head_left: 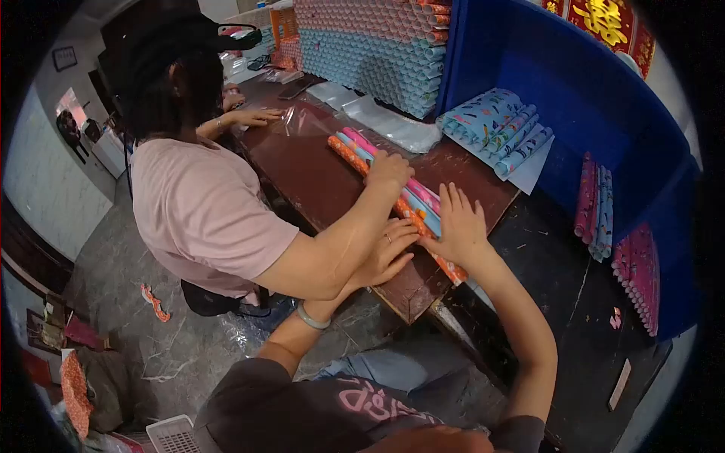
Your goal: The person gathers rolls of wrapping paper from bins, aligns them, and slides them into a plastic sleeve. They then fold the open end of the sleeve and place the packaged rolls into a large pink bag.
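Observation:
Long patterned paper rolls, an orange one [345, 156], a light blue one [430, 222] and a pink one [360, 142], lie side by side on the brown table. My left hand [390, 249], wearing a ring and a bracelet, rests against the near side of the orange roll, its fingers apart. On the opposite side, my right hand [462, 232] has its fingers stretched out beside the pink and blue rolls near their close end. Between my hands and the far ends, a co-worker's hand [387, 171] lies over the same rolls.
At the left stands a co-worker [196, 200], one arm crossing my left forearm, the other hand on a clear plastic bag [300, 122]. Clear sleeves [396, 126] lie behind the rolls. Stacked rolls [370, 64] rise at the back. A blue partition [559, 75] and more blue rolls [510, 124] are rightward.

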The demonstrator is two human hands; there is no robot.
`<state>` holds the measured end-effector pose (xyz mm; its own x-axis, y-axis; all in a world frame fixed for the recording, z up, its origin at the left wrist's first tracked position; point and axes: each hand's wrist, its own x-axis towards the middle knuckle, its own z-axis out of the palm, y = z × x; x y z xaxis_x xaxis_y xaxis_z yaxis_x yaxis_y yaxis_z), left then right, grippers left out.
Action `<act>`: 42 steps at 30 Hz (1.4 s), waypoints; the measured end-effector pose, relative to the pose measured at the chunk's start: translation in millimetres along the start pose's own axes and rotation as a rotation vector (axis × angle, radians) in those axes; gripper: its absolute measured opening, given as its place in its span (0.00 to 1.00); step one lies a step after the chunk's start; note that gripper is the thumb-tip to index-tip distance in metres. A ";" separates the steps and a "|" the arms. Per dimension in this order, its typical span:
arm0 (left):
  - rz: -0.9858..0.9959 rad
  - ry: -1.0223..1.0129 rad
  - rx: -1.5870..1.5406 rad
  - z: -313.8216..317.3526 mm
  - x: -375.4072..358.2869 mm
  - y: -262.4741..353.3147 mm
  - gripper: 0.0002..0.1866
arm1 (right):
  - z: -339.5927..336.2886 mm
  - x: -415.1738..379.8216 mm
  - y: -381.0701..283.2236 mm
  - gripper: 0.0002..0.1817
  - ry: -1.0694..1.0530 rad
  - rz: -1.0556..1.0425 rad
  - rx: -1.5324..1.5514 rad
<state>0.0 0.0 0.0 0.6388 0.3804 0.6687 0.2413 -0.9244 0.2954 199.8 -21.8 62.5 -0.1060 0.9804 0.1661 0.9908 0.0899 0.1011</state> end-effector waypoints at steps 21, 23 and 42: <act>0.193 -0.296 0.170 15.4 50.5 -0.9 0.50 | 10.2 -88.2 44.6 0.43 0.005 -0.090 0.399; 0.287 -0.275 0.215 21.7 60.8 4.9 0.52 | 4.4 -107.1 51.1 0.43 -0.006 -0.113 0.410; 0.190 -0.407 0.225 8.0 72.7 -37.7 0.40 | -8.6 -127.1 80.8 0.41 -0.074 -0.167 0.499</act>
<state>43.2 62.3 32.0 0.9089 0.2049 0.3632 0.2161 -0.9763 0.0099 292.6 -140.6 58.0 -0.2777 0.9536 0.1164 0.8823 0.3011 -0.3618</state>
